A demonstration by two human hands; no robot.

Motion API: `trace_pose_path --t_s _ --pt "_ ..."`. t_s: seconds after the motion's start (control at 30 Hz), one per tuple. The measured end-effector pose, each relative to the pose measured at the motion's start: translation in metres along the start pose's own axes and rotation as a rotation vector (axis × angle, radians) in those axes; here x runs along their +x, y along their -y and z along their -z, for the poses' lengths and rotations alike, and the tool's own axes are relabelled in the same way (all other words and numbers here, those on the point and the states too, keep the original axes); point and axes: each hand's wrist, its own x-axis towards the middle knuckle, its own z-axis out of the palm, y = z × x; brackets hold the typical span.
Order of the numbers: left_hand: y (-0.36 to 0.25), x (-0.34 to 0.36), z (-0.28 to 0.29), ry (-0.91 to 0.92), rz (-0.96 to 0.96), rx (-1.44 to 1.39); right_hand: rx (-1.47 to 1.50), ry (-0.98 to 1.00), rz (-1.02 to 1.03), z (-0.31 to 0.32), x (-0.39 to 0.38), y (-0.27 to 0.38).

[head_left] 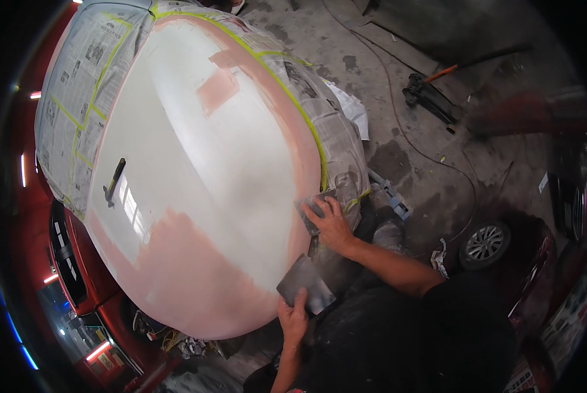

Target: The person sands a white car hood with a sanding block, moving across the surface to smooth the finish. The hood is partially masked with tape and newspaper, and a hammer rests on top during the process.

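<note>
My left hand point(293, 318) grips a dark sheet of what looks like sandpaper point(310, 285) by the near edge of the car panel point(228, 150), which is white with patches of pink filler. My right hand point(327, 224) presses another dark sheet point(310, 209) on the panel's right edge, fingers spread over it. Newspaper masking point(332, 144) with yellow-green tape borders the panel on both sides. A slim dark tool point(118, 171) lies on the panel's left part.
A red vehicle point(97, 281) stands at the left. On the stained floor to the right are a jack point(427, 101) with an orange handle, a hose point(404, 134), a light blue-grey tool point(391, 196), a wheel point(484, 245) and dark red car parts point(532, 281).
</note>
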Motion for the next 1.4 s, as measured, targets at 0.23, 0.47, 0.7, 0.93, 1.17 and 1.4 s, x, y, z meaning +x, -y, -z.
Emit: trace_pose_path --t_s 0.23,0.47,0.7,0.93,1.17,1.4 --pt "0.020 0.007 0.032 -0.102 -0.163 -0.027 0.259 0.164 -0.050 0.040 -0.028 0.019" --pt "-0.020 0.046 -0.005 -0.098 0.066 -0.419 0.351 0.188 0.760 0.176 -0.045 0.084" --pt "-0.058 0.041 -0.015 0.105 0.010 -0.558 0.060 0.094 0.650 0.178 -0.046 0.032" --pt "-0.057 0.022 -0.027 0.279 0.180 -0.556 0.912 0.309 -0.393 0.217 0.013 0.021" --pt "-0.095 0.018 -0.014 0.215 -0.011 -0.459 0.175 0.438 -0.040 0.221 -0.004 -0.002" --pt "-0.062 0.031 -0.020 0.168 -0.246 -0.028 0.292 0.180 0.424 0.219 -0.002 0.078"
